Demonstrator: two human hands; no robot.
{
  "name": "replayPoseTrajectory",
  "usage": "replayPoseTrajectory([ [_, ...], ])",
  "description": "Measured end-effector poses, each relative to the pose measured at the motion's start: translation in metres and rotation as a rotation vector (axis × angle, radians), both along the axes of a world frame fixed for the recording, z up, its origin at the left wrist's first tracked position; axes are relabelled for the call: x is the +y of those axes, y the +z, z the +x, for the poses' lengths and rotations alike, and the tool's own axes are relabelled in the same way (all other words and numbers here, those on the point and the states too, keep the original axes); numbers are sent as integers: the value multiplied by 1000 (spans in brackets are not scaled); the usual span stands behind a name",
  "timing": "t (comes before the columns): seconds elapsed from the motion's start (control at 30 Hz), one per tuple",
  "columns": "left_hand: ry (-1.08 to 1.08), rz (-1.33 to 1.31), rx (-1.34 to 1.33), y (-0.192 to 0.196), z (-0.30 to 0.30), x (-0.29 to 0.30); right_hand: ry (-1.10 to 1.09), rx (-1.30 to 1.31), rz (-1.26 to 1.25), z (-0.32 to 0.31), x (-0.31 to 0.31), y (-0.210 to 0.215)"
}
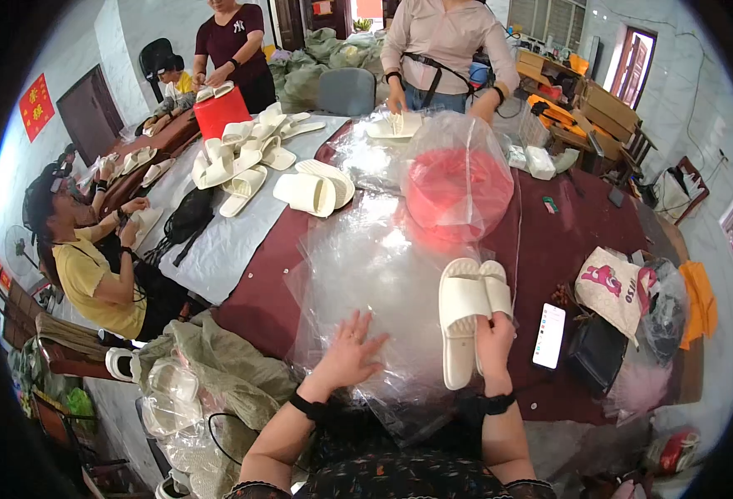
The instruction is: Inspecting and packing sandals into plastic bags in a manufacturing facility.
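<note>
My right hand [495, 343] is closed round a pair of cream slide slippers [463, 301], held side by side with the toes away from me. The slippers are over the right part of a stack of clear plastic bags [354, 270]. My left hand [350, 356] lies on the near part of that stack, its fingers spread and nothing in its grasp. Past the bags, another pair of cream slippers [307, 193] rests partly overlapped. A red, round thing wrapped in clear plastic [458, 187] stands beyond the slippers I hold.
A phone [549, 336], a black pouch [597, 353] and a printed cloth bag [609, 287] lie at right. Loose slippers [242, 158] are heaped at the far left, near a red bin [221, 112]. A sack of slippers [208, 374] stands left of me. Several people work around the tables.
</note>
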State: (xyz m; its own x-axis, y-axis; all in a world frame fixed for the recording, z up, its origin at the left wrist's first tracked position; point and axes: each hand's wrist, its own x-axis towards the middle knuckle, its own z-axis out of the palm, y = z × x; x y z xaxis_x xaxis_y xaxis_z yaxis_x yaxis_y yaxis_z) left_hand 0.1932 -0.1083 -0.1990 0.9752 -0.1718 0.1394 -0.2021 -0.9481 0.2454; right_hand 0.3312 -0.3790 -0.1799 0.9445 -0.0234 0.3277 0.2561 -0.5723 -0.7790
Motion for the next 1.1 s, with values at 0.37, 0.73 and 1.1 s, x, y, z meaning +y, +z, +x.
replayPoseTrajectory([
  [0.37,76,-305,-112,-10,15,-22,234,-1,151,-56,-50,15],
  [0.73,369,-917,88,-19,31,-5,790,42,-268,-81,-18,5],
  [1.1,-83,-420,-345,47,13,-34,642,-23,-451,-79,-11,8],
])
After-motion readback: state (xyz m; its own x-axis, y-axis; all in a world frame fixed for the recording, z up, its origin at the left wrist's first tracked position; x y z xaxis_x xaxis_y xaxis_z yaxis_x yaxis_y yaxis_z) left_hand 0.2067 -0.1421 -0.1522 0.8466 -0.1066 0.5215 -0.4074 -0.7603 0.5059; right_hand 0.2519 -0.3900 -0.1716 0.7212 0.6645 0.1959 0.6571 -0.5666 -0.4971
